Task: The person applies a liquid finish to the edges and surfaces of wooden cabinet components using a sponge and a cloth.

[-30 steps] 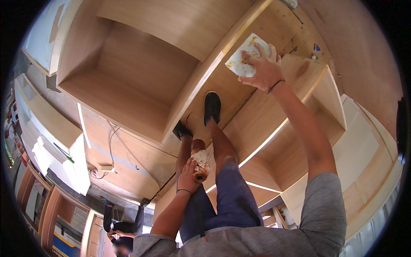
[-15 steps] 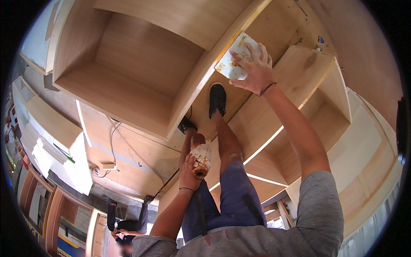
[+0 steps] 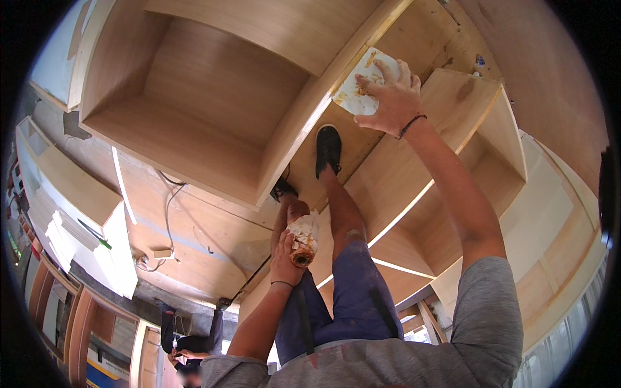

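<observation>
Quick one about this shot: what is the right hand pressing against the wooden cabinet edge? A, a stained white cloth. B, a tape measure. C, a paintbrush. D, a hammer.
A: the right hand spreads its fingers over a stained white cloth laid flat on the wooden cabinet edge, while the left hand holds a small stained container lower down.

A pale wooden cabinet carcass point(image 3: 213, 97) fills the view, its open compartments facing the camera. A long front edge strip point(image 3: 323, 103) runs from one o'clock down toward seven o'clock. Two black shoes point(image 3: 328, 149) stand on the flat plywood panel point(image 3: 388, 168) near the centre. At one o'clock a stained white cloth point(image 3: 362, 87) lies pressed flat against the edge strip, under the right hand point(image 3: 388, 97).
</observation>
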A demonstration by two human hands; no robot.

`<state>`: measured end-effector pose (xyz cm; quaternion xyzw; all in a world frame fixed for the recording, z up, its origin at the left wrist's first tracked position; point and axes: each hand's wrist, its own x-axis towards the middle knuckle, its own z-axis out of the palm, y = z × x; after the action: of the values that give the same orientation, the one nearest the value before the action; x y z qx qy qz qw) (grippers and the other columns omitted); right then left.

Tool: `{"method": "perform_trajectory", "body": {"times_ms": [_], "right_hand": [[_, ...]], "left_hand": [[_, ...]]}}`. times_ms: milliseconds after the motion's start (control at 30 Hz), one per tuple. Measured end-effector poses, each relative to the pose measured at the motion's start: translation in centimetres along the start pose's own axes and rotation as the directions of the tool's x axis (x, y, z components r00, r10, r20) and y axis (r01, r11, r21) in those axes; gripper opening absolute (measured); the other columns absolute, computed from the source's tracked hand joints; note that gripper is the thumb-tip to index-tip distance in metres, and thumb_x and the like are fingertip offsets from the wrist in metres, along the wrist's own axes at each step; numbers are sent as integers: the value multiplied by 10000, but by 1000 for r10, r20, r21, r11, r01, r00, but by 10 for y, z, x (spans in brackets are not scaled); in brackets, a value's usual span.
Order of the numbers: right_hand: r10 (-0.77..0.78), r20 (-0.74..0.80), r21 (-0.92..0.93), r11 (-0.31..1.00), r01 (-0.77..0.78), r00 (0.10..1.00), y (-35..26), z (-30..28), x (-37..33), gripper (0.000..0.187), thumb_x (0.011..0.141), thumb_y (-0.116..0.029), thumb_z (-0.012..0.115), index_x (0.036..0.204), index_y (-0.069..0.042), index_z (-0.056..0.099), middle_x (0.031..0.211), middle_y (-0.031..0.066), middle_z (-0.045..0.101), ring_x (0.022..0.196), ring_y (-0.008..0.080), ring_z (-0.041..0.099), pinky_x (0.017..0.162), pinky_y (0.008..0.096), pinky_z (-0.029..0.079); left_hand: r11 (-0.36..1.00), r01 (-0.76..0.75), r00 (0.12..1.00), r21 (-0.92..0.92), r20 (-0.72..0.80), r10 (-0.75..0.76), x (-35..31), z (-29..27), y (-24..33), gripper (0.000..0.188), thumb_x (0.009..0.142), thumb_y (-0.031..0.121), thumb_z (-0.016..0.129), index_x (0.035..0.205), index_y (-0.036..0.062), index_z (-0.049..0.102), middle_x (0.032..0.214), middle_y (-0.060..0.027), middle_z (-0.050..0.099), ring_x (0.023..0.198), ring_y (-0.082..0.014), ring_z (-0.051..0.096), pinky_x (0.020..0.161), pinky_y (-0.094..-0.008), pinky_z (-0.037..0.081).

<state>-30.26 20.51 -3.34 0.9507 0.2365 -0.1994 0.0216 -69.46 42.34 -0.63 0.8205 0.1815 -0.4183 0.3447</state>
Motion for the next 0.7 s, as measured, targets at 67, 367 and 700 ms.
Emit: {"method": "perform_trajectory", "body": {"times_ms": [67,367,700], "right_hand": [[-41,-91,19,999,43,995,5,5,2,761,557,-522,730,1284,-318,633,1479,122,413,1375,464,235,1028,641,269],[65,258,-128,991,-32,964,16,3,-9,795,578,-560,748,1328,-350,588,1517,124,365,1401,470,177,1052,666,233],[-44,-237,231,968,100,971,-56,60,-43,836,575,-551,797,1355,-402,537,1510,138,350,1351,502,258,1048,637,292]], "left_hand": [[1000,6,1000,-4,6,-6,0,1,-1,871,688,236,805,1416,104,347,1518,-96,337,1351,-327,392,1076,-407,387],[999,-47,999,2,-24,47,-1,-2,-11,859,685,233,802,1407,102,356,1519,-103,332,1348,-336,397,1064,-413,404],[997,-71,996,-23,-49,70,-7,3,-24,883,673,228,813,1416,104,352,1513,-85,345,1344,-335,398,1074,-411,392]]}}
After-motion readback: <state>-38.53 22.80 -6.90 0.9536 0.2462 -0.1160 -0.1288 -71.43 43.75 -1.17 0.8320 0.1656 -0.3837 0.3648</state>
